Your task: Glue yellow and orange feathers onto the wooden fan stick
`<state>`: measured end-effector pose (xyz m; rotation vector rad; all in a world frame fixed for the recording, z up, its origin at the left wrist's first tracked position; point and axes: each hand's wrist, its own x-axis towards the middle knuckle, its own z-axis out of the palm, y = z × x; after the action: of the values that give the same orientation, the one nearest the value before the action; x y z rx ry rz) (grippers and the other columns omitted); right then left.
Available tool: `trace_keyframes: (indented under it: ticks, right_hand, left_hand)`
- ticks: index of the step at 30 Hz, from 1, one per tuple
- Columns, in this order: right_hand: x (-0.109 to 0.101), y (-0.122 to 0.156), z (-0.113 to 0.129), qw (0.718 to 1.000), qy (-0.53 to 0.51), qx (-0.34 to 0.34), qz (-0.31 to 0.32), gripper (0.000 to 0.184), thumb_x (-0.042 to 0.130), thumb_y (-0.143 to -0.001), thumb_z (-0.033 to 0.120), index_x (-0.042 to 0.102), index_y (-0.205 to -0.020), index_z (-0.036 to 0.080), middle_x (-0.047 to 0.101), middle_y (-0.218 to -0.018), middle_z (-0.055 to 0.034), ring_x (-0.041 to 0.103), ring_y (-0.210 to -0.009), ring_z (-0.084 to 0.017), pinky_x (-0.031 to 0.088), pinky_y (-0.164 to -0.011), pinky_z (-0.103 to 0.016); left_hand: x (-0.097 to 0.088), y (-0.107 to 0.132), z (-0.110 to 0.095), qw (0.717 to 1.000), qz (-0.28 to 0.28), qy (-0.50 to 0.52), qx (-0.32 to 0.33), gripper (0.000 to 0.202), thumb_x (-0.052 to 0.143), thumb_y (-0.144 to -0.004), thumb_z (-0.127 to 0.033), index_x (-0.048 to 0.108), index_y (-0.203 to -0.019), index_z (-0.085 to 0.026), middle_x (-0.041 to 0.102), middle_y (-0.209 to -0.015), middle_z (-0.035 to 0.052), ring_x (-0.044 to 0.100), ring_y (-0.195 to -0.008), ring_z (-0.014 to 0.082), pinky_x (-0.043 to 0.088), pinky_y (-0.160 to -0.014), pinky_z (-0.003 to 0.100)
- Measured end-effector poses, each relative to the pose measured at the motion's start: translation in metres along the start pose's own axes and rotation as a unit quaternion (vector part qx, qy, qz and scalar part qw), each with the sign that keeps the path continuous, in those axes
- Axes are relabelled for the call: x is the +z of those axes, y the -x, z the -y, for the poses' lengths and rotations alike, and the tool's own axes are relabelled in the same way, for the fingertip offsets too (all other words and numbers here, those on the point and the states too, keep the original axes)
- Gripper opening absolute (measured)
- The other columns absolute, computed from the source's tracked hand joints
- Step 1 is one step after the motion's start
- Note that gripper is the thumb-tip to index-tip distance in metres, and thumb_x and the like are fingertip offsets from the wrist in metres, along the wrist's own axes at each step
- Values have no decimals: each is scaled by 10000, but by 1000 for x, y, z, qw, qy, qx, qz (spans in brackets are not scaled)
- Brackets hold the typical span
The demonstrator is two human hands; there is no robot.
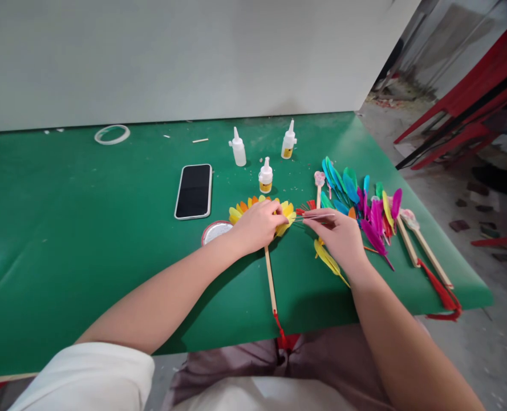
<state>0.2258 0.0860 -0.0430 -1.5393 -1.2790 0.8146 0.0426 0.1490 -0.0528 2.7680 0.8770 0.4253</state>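
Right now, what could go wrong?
The slender silvery tool in the right hand points toward the left hand and might nick it. The nearest white plastic bottle, just beyond the yellow-orange feather fan, could be knocked over. The fan's red tassel, over the edge of the green table, might snag.

A single camera, worn on the person's head, gives this view. It looks from above the near edge of the green table [108, 228], facing forward and down upon its top. The view is rather close: the bare forearms [163, 302] come over the near edge, and the left hand [259, 222] and the right hand [341, 228] are seen from above, over the table. On the near side of the table, the white sleeve [90, 377] and mauve trousers [339, 359] also enter. Beyond the far edge the view reaches a whitish panel [171, 57]; past the right end, the grey floor [484, 354]. The table's left end is cut off.
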Motion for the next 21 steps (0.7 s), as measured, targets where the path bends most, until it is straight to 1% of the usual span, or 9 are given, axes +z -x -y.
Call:
trace_keyframes:
  ticks: [4, 8, 15, 17, 21]
  right_hand:
    - [-4, -1, 3, 1000, 5, 0, -16, 128, 680, -692, 288, 697, -773, 190, 720, -826, -42, 664, -777, -194, 543, -723, -332]
    - [-3, 0, 5, 1000, 11, 1, -21, 134, 680, -690, 295, 699, -771, 190, 719, -816, -42, 662, -765, -194, 544, -709, -332]
    - [-2, 0, 5, 1000, 5, 3, -20, 132, 676, -693, 291, 701, -771, 187, 719, -815, -43, 661, -763, -192, 540, -713, -330]
    - [-2, 1, 4, 1000, 7, -8, -21, 117, 675, -696, 286, 701, -757, 189, 718, -815, -40, 662, -775, -192, 537, -725, -331]
    - [1, 4, 4, 997, 31, -49, -48, 94, 660, -713, 293, 695, -707, 205, 717, -804, -32, 663, -797, -201, 536, -739, -337]
  left_hand:
    - [-2, -1, 0, 1000, -5, 8, -6, 323, 388, -831, -74, 678, -939, -166, 576, -904, 79, 493, -827, 188, 420, -729, 338]
    - [-2, -1, 1, 1000, -2, 8, -6, 324, 382, -838, -81, 681, -931, -164, 574, -902, 81, 487, -825, 187, 415, -727, 336]
    - [-4, -1, -1, 999, 7, -30, 9, 324, 394, -852, -108, 700, -914, -197, 564, -881, 70, 458, -782, 182, 367, -670, 318]
    - [-5, -1, -1, 999, 10, -44, 13, 324, 391, -862, -120, 701, -912, -202, 564, -881, 71, 448, -766, 179, 352, -654, 316]
    - [-5, -1, -2, 996, 7, -80, 30, 284, 415, -874, -156, 694, -894, -202, 561, -871, 70, 431, -740, 173, 318, -623, 314]
